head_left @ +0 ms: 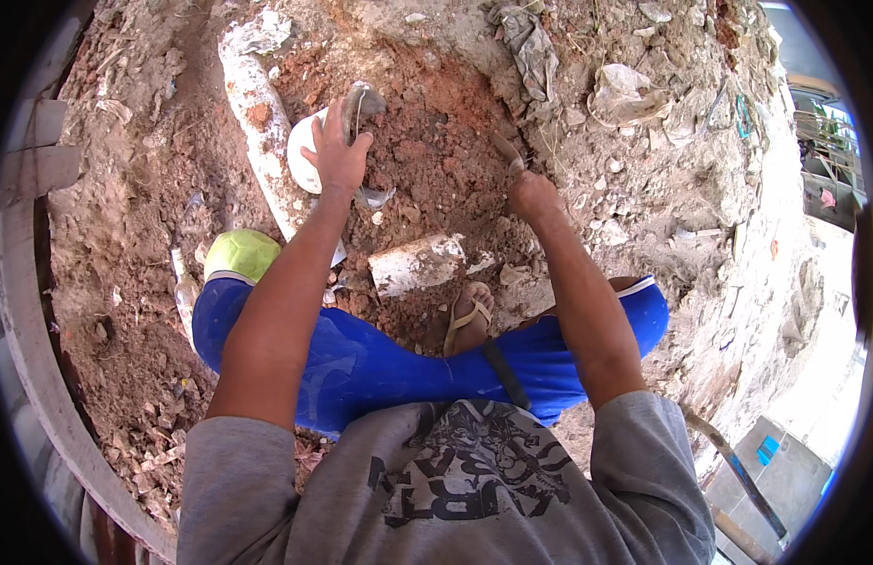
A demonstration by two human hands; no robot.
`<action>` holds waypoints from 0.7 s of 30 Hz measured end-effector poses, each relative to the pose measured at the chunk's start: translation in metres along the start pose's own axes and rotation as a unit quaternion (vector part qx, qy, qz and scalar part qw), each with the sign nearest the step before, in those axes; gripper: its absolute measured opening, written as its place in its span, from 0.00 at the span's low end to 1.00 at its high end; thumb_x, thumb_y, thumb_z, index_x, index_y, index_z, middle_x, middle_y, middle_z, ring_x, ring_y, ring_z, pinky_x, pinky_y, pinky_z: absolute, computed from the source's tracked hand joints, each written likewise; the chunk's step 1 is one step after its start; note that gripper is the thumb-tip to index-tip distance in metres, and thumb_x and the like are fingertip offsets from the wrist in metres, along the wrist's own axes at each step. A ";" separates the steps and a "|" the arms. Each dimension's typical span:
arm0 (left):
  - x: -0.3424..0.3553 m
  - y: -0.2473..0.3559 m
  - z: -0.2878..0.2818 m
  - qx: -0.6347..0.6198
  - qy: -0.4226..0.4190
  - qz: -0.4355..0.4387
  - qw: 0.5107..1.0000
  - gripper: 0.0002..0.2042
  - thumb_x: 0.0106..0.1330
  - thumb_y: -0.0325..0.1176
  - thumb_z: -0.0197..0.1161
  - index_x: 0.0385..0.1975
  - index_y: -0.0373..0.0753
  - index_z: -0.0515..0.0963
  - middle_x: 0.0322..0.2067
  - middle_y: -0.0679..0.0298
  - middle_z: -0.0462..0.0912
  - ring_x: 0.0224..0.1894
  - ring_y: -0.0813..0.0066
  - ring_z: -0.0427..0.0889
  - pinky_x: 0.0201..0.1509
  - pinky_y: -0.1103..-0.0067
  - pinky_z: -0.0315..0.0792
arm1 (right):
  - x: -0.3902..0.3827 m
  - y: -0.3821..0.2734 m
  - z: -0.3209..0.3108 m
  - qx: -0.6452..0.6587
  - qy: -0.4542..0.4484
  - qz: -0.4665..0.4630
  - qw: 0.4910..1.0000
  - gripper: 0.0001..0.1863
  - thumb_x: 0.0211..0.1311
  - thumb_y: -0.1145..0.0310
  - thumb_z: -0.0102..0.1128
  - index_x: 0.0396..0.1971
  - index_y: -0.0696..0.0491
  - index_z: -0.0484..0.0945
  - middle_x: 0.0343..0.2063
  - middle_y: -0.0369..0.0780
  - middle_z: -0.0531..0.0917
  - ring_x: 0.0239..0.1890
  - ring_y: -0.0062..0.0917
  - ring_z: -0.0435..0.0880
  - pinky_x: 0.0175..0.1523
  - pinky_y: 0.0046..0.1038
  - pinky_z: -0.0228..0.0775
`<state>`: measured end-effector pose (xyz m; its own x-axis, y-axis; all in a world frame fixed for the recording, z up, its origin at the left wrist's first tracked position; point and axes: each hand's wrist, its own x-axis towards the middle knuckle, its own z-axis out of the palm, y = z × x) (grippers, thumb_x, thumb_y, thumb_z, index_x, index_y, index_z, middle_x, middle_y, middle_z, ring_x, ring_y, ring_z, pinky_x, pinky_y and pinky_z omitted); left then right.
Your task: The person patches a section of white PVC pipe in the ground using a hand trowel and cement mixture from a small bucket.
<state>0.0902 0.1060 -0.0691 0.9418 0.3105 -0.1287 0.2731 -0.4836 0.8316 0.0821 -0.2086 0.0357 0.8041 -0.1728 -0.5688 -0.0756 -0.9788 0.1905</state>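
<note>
White rounded pipe fitting (305, 158) at the edge of a reddish soil pit (427, 141), left hand (340, 162) over it, right hand (536, 198) on a tool

Left to right: bottle (185, 292) in dirt; long mud-crusted pipe (255, 122) slanting down beside the fitting; left hand laid on the fitting, fingers spread, thumb apart, can't tell if it grips; grey piece (369, 102) at its fingertips, kind unclear; short dirty pipe section (418, 265) lying below the pit, near sandalled foot (472, 311); right hand clamped round a brownish hand tool (505, 148), type unclear, at the pit's right side; crumpled dark sheet (531, 52) and pale plastic bag (627, 94) beyond; step looks like loosening soil by the fitting, next move likely calls for steadying it and keeping the tool clear of the left fingers
</note>
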 end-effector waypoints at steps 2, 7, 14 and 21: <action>0.004 -0.009 -0.009 0.010 0.014 -0.008 1.000 0.41 0.58 0.47 0.63 0.74 0.54 0.56 0.74 0.66 0.56 0.77 0.52 0.44 0.72 0.40 0.24 | 0.006 -0.012 0.020 0.007 0.053 -0.050 0.997 0.20 0.67 0.64 0.49 0.56 0.46 0.78 0.40 0.53 0.86 0.44 0.45 0.86 0.52 0.42 0.78; 0.002 -0.026 -0.018 0.037 0.025 -0.011 0.999 0.41 0.57 0.47 0.62 0.73 0.55 0.56 0.74 0.68 0.56 0.77 0.53 0.44 0.72 0.41 0.24 | -0.071 -0.053 -0.061 0.026 0.027 -0.115 0.993 0.22 0.67 0.63 0.50 0.61 0.45 0.75 0.38 0.52 0.86 0.42 0.46 0.86 0.49 0.43 0.78; -0.003 -0.010 -0.020 0.021 0.017 -0.009 1.000 0.40 0.57 0.47 0.62 0.73 0.54 0.57 0.74 0.67 0.57 0.77 0.52 0.44 0.72 0.41 0.24 | -0.046 -0.062 -0.077 -0.085 0.055 -0.037 0.994 0.22 0.71 0.68 0.44 0.61 0.52 0.74 0.40 0.49 0.86 0.43 0.41 0.87 0.45 0.41 0.81; 0.003 -0.013 -0.018 0.028 0.020 -0.006 0.999 0.40 0.57 0.46 0.63 0.73 0.52 0.57 0.73 0.66 0.57 0.77 0.52 0.45 0.72 0.41 0.24 | 0.013 -0.082 -0.043 -0.045 0.029 -0.055 0.997 0.18 0.68 0.67 0.47 0.53 0.56 0.79 0.43 0.49 0.86 0.47 0.42 0.86 0.50 0.40 0.80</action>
<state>0.0855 0.1281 -0.0706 0.9301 0.3485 -0.1158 0.2959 -0.5243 0.7985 0.1242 -0.1258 0.0475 0.8372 -0.0553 -0.5441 0.0669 -0.9770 0.2023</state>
